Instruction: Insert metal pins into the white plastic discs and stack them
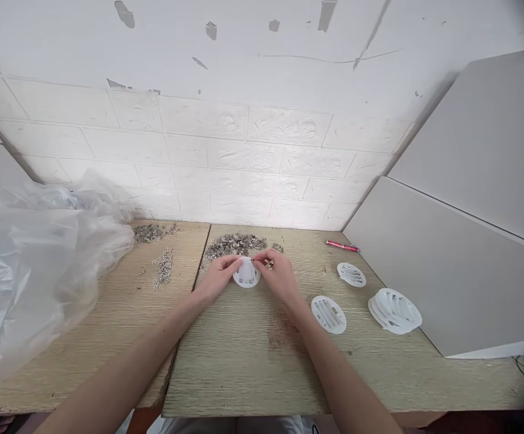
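Note:
My left hand (218, 275) grips a round white plastic disc (246, 274) by its left edge, over the wooden table (244, 361). Pinched fingers of my right hand (279, 272) hold a small metal piece at the disc's upper right edge; more small metal pieces seem tucked in that hand. Just behind both hands lies a pile of small metal pieces (235, 244).
More white discs lie to the right: one (329, 314), another (351, 274), and a stack (395, 310). A red pen (342, 246) lies near the wall. A large clear plastic bag (31, 265) fills the left. More metal pieces (163, 265) lie on the left board. A grey panel (461, 265) stands to the right.

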The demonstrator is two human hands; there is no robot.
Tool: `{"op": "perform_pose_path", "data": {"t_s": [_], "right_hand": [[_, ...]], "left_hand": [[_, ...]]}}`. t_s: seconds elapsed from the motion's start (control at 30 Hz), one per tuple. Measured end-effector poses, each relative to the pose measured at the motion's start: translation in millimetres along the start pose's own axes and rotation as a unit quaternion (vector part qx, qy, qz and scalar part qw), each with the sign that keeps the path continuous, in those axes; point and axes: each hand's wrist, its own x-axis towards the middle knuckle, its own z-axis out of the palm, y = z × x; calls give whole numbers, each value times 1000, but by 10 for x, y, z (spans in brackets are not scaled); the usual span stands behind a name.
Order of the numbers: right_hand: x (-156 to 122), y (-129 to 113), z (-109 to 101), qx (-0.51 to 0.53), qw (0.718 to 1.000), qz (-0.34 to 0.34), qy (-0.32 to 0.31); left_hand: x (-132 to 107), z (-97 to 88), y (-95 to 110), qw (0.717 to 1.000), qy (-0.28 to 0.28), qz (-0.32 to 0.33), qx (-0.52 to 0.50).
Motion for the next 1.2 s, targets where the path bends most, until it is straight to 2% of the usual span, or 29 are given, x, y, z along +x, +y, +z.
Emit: {"op": "perform_pose_path", "data": {"t_s": [0.43, 0.7, 0.83, 0.97, 1.1, 1.2], "right_hand": [[-42, 21, 64, -6, 1000, -11, -7], [-53, -5, 50, -14, 999, -25, -31], [-60, -29, 34, 36, 997, 18, -63], [-64, -21, 37, 83, 993, 45, -69], [-65, -17, 47, 62, 996, 40, -57], [-70, -22, 51, 21, 999, 6, -46]], "left_hand": [[-23, 0, 34, 999, -11, 1, 39], [-23, -31, -22, 995, -10, 33, 97], [-33, -23, -17, 995, -11, 29, 91], [-44, -2, 10, 996, -1, 21, 83], [-43, 3, 27, 998, -1, 12, 61], [-40, -5, 32, 999, 4, 8, 50]]}}
